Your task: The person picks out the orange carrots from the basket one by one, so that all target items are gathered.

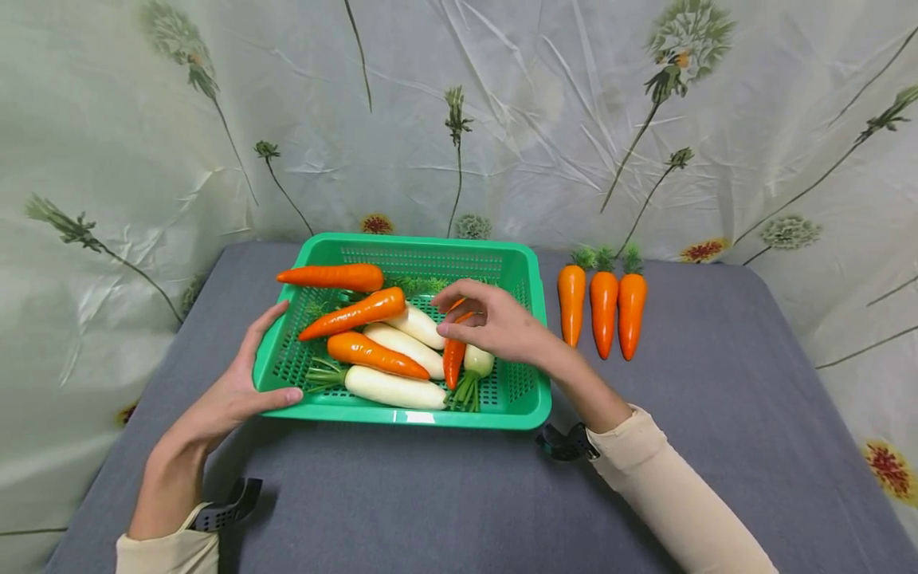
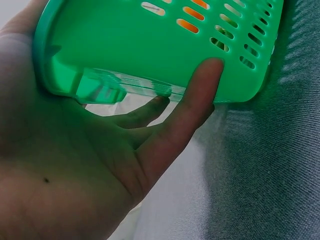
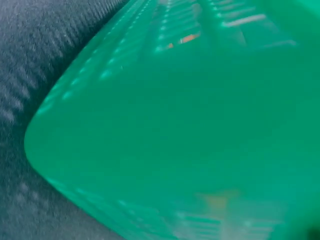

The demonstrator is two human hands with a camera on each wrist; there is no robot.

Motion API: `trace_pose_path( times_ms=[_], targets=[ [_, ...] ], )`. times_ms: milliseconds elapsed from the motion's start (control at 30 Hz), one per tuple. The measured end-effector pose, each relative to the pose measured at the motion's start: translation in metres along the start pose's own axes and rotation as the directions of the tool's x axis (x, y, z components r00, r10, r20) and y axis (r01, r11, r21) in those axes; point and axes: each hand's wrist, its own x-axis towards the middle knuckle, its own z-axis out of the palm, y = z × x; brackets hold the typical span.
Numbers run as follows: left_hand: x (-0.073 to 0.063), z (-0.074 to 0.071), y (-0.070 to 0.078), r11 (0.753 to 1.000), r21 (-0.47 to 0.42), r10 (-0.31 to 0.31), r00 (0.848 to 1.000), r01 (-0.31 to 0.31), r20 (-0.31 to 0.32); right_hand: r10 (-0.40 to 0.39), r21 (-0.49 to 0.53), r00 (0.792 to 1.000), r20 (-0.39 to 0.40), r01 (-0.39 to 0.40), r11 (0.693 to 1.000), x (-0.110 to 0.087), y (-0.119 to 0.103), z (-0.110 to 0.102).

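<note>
A green plastic basket (image 1: 402,415) holds several orange carrots (image 1: 351,313) and several white radishes (image 1: 394,388) with green stalks. My left hand (image 1: 233,391) grips its left end, thumb over the front corner of the rim; in the left wrist view, the fingers of this hand (image 2: 125,155) lie against the outer wall. Over the right half of the basket, my right hand (image 1: 505,323) hovers with bent fingers, a gap between thumb and forefinger. Directly below is a red-orange carrot (image 1: 453,363), its top partly hidden by the fingers. The right wrist view shows only the basket wall (image 3: 150,135), blurred.
Three carrots (image 1: 604,311) with green tops lie side by side on the grey cloth (image 1: 688,383), right of the basket. A pale curtain (image 1: 545,119) printed with dandelions hangs behind the table. One carrot (image 1: 333,277) juts over the basket's left rim.
</note>
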Motion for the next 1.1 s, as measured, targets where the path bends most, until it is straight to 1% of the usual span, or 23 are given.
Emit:
trace_pose_path(
  times_ms=[300, 467, 700, 800, 967, 1100],
  targets=[
    [-0.001, -0.001, 0.000, 1.000, 0.006, -0.005, 1.000, 0.005, -0.003, 0.029, -0.002, 0.998, 0.054, -0.029, 1.000, 0.009, 0.003, 0.013],
    [0.000, 0.000, 0.000, 1.000, -0.005, 0.003, 1.000, -0.003, -0.002, 0.026, -0.003, 0.996, 0.085, -0.026, 1.000, 0.010, 0.002, 0.019],
    [0.001, 0.000, 0.000, 1.000, -0.020, 0.012, 1.000, -0.012, 0.011, 0.024, -0.002, 0.992, 0.128, -0.024, 1.000, 0.010, 0.002, 0.022],
    [0.001, 0.000, 0.000, 1.000, -0.024, 0.015, 1.000, -0.015, 0.011, 0.033, 0.002, 0.988, 0.151, -0.034, 0.999, 0.011, 0.001, 0.023],
    [0.001, 0.000, 0.000, 1.000, -0.023, 0.014, 1.000, -0.014, 0.011, 0.070, -0.013, 0.977, 0.201, -0.069, 0.998, 0.009, 0.000, 0.025],
    [0.001, 0.000, 0.000, 1.000, -0.016, 0.011, 1.000, -0.011, 0.010, 0.076, -0.028, 0.969, 0.237, -0.071, 0.997, 0.010, 0.002, 0.027]
  ],
)
